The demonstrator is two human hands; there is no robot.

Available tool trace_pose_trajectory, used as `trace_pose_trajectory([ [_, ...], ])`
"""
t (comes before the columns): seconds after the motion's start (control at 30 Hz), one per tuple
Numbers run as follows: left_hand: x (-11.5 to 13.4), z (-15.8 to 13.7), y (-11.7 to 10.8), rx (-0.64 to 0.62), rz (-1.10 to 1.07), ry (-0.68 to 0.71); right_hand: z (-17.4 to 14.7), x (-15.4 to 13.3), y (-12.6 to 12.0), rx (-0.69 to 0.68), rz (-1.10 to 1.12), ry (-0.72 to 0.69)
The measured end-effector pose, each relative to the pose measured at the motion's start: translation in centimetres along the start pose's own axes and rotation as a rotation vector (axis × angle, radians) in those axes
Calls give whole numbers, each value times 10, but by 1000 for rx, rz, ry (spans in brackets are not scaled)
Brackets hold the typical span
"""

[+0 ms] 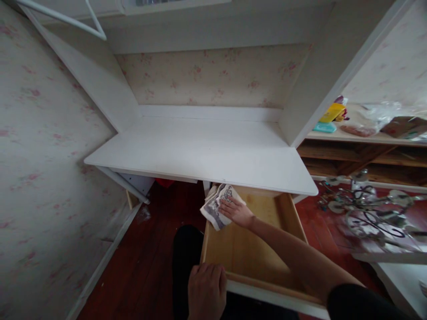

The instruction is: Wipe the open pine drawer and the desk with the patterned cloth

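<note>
A wooden drawer [245, 255] is pulled out from under the right part of a white desk [200, 144]. My left hand [207, 291] is closed over the drawer's front left corner, its fingertips curled out of sight. Toward the back left of the drawer, my right hand [236, 212] holds a folded white and grey patterned cloth [213, 213] against the side wall. The fingers lie across the cloth, and part of it hangs over the drawer's left edge.
Floral wallpaper [40, 178] lines the wall at left. To the right, a low wooden shelf [360, 155] carries bags and a yellow item [332, 112]. A metal chandelier [376, 213] with curved arms lies near the red wooden floor [133, 266].
</note>
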State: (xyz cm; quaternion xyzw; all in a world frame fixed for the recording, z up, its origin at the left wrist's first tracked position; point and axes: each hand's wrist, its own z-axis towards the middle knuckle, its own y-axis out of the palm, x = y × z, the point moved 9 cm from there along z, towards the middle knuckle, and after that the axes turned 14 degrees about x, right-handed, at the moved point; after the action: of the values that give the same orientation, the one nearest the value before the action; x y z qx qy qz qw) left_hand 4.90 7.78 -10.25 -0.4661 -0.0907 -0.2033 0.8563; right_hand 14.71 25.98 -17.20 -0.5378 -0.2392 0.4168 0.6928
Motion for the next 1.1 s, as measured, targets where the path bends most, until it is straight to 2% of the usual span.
trace_pose_trajectory([
  [0.1,2,0,-2,-4,23,5,7,30,28,-90,-34,137],
  [0.27,2,2,-1,-17,50,7,0,51,24,-117,-55,211],
  [0.37,2,3,0,-30,30,6,-33,68,9,-160,-71,267],
  [0.53,2,3,-1,-42,18,19,-114,104,-27,-260,-142,419],
  [0.63,2,2,1,-56,22,42,-146,113,-43,-305,-188,505],
  [0.83,5,5,0,-47,14,71,-160,90,-44,-378,-178,579],
  [1.1,6,5,0,-66,11,61,-197,12,-60,-501,-32,706],
])
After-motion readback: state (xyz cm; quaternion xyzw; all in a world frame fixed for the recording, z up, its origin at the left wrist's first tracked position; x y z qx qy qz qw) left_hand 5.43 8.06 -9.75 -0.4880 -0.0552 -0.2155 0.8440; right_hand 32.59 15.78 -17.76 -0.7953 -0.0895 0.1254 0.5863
